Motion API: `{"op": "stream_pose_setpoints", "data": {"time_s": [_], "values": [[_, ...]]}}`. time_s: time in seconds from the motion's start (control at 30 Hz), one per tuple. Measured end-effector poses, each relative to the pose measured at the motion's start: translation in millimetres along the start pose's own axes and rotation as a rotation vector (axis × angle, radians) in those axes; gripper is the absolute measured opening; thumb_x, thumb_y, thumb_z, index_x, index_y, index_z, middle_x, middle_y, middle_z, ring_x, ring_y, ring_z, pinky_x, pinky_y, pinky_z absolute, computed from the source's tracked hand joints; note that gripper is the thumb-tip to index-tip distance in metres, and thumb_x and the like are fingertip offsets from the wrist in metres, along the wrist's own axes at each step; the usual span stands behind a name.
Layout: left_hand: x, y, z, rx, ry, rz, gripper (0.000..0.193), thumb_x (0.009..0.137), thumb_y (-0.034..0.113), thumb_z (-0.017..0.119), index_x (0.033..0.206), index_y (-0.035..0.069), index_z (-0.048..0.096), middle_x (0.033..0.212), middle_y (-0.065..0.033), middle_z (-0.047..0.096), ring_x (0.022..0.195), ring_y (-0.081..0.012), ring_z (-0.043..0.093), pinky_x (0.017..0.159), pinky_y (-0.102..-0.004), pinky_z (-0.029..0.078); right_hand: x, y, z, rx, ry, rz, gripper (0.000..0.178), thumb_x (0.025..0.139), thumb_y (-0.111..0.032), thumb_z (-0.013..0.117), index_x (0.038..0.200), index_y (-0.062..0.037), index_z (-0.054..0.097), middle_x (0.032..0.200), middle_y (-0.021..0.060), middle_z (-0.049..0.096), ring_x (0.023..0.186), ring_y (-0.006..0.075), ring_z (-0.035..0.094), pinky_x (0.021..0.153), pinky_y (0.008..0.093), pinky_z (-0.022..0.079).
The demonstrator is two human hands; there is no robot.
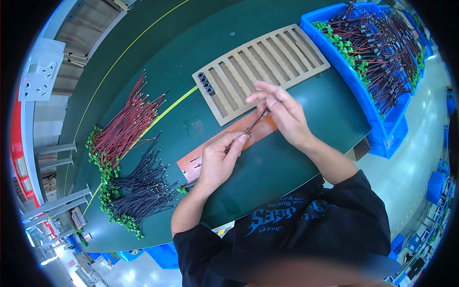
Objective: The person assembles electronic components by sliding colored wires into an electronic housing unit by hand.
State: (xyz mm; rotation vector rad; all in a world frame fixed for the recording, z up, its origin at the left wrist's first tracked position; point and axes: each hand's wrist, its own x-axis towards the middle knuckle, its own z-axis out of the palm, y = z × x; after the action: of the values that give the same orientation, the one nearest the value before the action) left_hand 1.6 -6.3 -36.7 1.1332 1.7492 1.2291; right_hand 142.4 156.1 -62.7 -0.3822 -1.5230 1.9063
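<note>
Head view: the left hand pinches a thin wire; the right hand is by its top, grip hard to tell.

The person wears a black T-shirt, loose in cut, its cloth soft-looking and matt. The short left sleeve and right sleeve are the same plain black, wide at the opening, and end on the upper arms, so that both forearms are uncovered. A blue print crosses the front of the shirt: large, angular, ornate letters, with smaller and fainter lines of lettering next to them, all upside down as seen from the head. The left grip and right grip are bare human hands with slim fingers
</note>
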Motion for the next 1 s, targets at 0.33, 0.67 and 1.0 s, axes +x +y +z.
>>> {"op": "stream_pose_setpoints", "data": {"time_s": [0.33,0.67,1.0], "values": [[1,-25,2,0.019,0.074,-0.05,0.017,0.101,0.014,0.066,0.107,-0.001,0.074,0.073,0.0,0.063,0.063,-0.0048,0.053,0.056,-0.023,0.043,3,15,-16,0.277,0.055,0.246,0.03,0.109,-0.021,0.05,0.125,0.0009,0.062,0.1,0.0041,0.062,0.095,0.0115,0.056,0.086,0.0286,0.048],[7,-45,-18,-0.237,0.218,0.051,0.017,0.103,0.013,0.064,0.107,-0.002,0.072,0.074,0.0007,0.059,0.061,-0.0032,0.049,0.053,-0.0198,0.037,-45,21,-7,-1.227,-0.646,-0.349,0.022,0.093,-0.019,0.07,0.107,-0.0035,0.063,0.11,0.0129,0.06,0.091,0.0322,0.063,0.082,0.0392,0.054],[-2,-37,-9,-0.085,0.102,0.065,0.016,0.101,0.009,0.067,0.108,-0.004,0.073,0.081,-0.0011,0.064,0.066,-0.005,0.055,0.057,-0.0204,0.043,-12,-12,-23,-0.188,0.017,0.038,0.031,0.098,-0.007,0.067,0.127,0.0002,0.06,0.1,0.0104,0.07,0.094,0.0195,0.07,0.081,0.0316,0.055]]}}
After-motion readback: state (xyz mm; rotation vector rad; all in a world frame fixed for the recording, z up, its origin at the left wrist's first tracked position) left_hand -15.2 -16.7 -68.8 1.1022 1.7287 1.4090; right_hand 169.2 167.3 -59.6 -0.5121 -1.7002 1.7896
